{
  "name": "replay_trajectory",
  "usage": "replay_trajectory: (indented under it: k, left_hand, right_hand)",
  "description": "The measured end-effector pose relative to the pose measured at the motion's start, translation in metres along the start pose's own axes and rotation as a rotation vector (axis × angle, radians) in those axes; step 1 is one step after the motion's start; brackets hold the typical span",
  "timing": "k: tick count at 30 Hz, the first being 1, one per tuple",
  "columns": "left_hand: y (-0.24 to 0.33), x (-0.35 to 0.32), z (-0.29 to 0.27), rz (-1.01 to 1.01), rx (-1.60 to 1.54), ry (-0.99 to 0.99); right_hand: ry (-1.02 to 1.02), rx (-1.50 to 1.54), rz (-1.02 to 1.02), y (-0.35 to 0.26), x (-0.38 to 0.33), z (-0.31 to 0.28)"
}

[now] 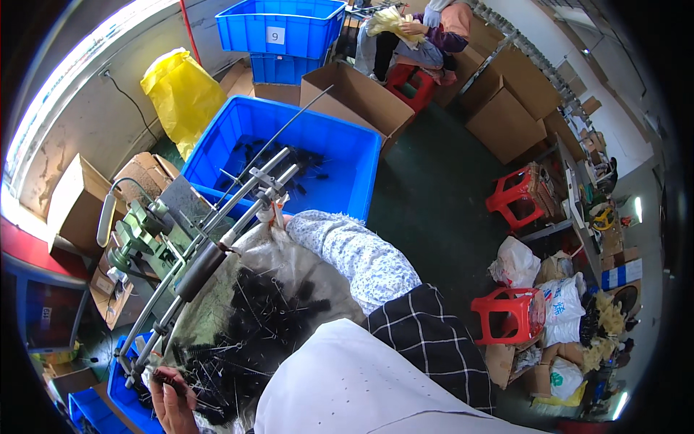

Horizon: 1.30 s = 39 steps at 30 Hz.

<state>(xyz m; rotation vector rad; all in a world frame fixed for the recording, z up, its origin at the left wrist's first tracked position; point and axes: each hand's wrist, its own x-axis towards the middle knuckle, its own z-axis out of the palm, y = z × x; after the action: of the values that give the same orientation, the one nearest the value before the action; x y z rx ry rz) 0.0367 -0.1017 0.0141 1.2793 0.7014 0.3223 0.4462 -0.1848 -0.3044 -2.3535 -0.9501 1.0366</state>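
- The left hand (pixel 172 400) comes up from the lower edge, back of the hand toward the camera, fingers (pixel 163 377) curled narrow and pinched on a small black bristle brush (pixel 168 375) at the near end of the rails.
- The left forearm runs down out of the picture under a white sleeve (pixel 347 383).
- The right arm, in a speckled pale sleeve (pixel 354 253), stretches forward and left across the lap; the right hand (pixel 277 217) meets the far part of the rails, mostly hidden behind them, so I cannot tell how its fingers stand.
- A pair of long metal rails (pixel 217 246) slants from lower left to upper right, with a dark grip (pixel 200 270) around its middle.
- A heap of black bristle brushes (pixel 253 325) lies on a clear plastic sheet (pixel 217 304) just right of the rails, touching the left hand's side.
- A big blue crate (pixel 340 152) beyond the rails holds more black brushes.
- A green machine (pixel 141 235) stands left of the rails.
- Two red stools (pixel 506 315) stand on the floor to the right.
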Motion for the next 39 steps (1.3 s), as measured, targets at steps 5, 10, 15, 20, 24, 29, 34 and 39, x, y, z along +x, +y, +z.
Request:
replay_trajectory:
  k: [5,10,15,20,24,29,34,39]
  left_hand:
    - [-0.021,-0.009,-0.021,0.22,-0.041,0.081]
    - [-0.011,-0.004,-0.027,0.199,-0.088,-0.007]
    - [-0.005,-0.01,-0.028,0.114,-0.271,-0.122]
    - [-0.007,-0.003,-0.016,0.095,-0.406,-0.22]
    - [-0.006,-0.001,-0.013,0.049,-0.455,-0.258]
    - [-0.005,0.009,-0.01,0.077,-0.315,-0.295]
    - [-0.011,0.018,-0.007,0.107,-0.111,-0.235]
    - [-0.017,0.028,-0.01,0.065,-0.101,-0.321]
  right_hand:
    - [0.046,-0.081,-0.01,0.007,0.007,0.0]
    - [0.166,-0.035,0.21,0.049,-0.007,-0.028]
    - [0.044,-0.068,-0.308,0.032,-0.048,-0.086]
    - [0.652,-0.161,-0.176,-0.077,-0.162,-0.11]
    - [0.379,0.143,-0.528,-0.166,-0.231,-0.063]
    - [-0.362,0.723,-0.648,-0.233,-0.274,-0.011]
    - [-0.78,1.301,-0.348,-0.252,-0.287,0.015]
    - [-1.001,1.69,-0.235,-0.246,-0.286,0.031]
